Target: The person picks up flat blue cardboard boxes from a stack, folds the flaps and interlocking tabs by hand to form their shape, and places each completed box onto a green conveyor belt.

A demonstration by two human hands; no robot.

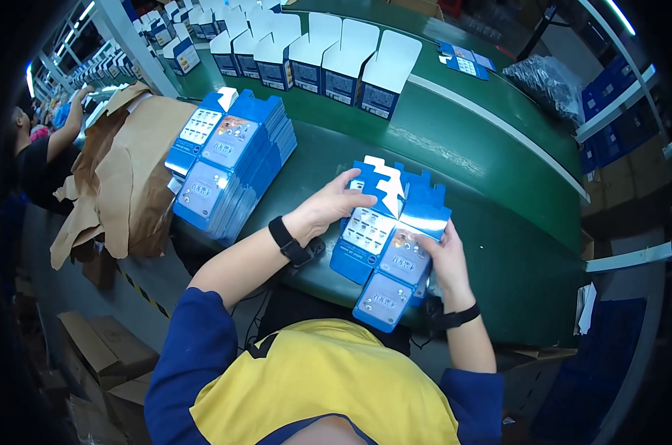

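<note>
A flat, unfolded blue carton blank [369, 231] with white flaps and pale printed panels is held in front of me over the green work surface. My left hand [328, 208] is closed on its upper left edge, thumb across the flaps and index finger near the top. My right hand [449, 261] grips its right edge, the thumb lying on a printed panel and the other fingers out of sight underneath. Whether more blanks lie under this one I cannot tell. To the left, a thick stack of the same blanks [228, 144] lies on the surface.
Torn brown wrapping paper [139, 170] sits left of the stack. Beyond, partly formed cartons with raised white lids [343, 63] stand in a row on the green conveyor [455, 122]. A clear plastic bag [545, 85] is at the far right. Another person [54, 148] works far left.
</note>
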